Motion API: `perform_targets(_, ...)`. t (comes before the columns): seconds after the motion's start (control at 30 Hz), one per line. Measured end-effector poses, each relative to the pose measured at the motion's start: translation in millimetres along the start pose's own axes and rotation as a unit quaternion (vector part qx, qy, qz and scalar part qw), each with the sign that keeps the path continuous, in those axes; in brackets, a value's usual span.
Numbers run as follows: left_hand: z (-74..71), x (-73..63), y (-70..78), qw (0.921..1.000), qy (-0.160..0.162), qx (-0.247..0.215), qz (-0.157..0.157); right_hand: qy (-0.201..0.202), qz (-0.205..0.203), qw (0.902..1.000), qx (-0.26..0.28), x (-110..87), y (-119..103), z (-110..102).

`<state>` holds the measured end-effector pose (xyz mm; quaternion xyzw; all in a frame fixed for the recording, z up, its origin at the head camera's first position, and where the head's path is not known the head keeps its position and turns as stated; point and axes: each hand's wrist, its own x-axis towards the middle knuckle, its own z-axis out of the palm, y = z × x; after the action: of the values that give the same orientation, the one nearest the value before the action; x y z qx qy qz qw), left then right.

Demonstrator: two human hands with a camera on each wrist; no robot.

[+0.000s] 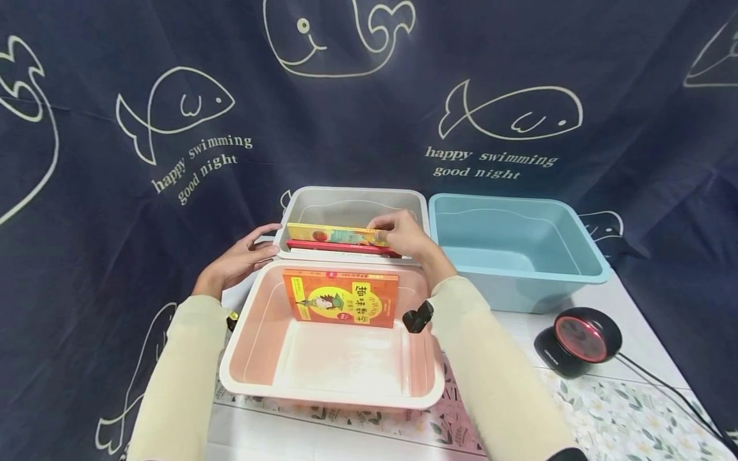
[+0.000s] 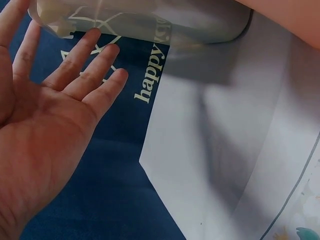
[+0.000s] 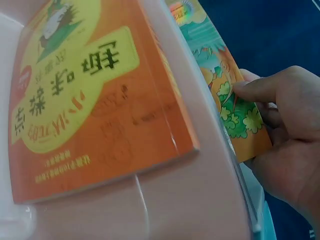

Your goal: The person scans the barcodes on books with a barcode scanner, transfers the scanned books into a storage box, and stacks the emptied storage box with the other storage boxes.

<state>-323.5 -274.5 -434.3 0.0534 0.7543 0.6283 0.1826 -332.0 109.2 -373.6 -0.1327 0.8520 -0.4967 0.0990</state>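
My right hand (image 1: 405, 235) pinches the right end of a yellow picture book (image 1: 331, 234), thumb on its cover and fingers behind in the right wrist view. That book stands in the grey bin (image 1: 354, 195), behind a red book (image 1: 337, 246) and a white-edged one (image 1: 352, 256). At the grey bin's left rim, my left hand (image 1: 245, 257) has its fingers spread and nearly straight; its palm (image 2: 45, 130) holds nothing. An orange book (image 1: 340, 298) leans upright against the far wall of the pink bin (image 1: 331, 400), nearest me.
A light blue bin (image 1: 513, 278) stands right of the grey one. On the table's right side sits a small black round device (image 1: 579, 339) with a cable (image 1: 663, 384). Behind the bins hangs a dark blue curtain (image 1: 357, 128) with fish drawings.
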Motion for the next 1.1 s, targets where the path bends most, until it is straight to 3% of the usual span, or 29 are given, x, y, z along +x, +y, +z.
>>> perform_targets(0.47, -1.4, 1.2, 1.2, 1.0000, 0.000, -0.002, -0.004, -0.012, 0.044, 0.9988, 0.020, 3.4, 6.4, 19.4)
perform_targets(0.77, -0.9, 1.3, 0.5, 0.9999, 0.006, -0.006, -0.008, -0.016, 0.114, 0.9923, 0.045, 6.6, 5.4, 16.0)
perform_targets(1.1, -0.9, 0.7, -0.1, 0.9999, 0.007, 0.002, -0.008, -0.009, 0.024, 0.9996, -0.014, 2.4, 2.3, 17.1)
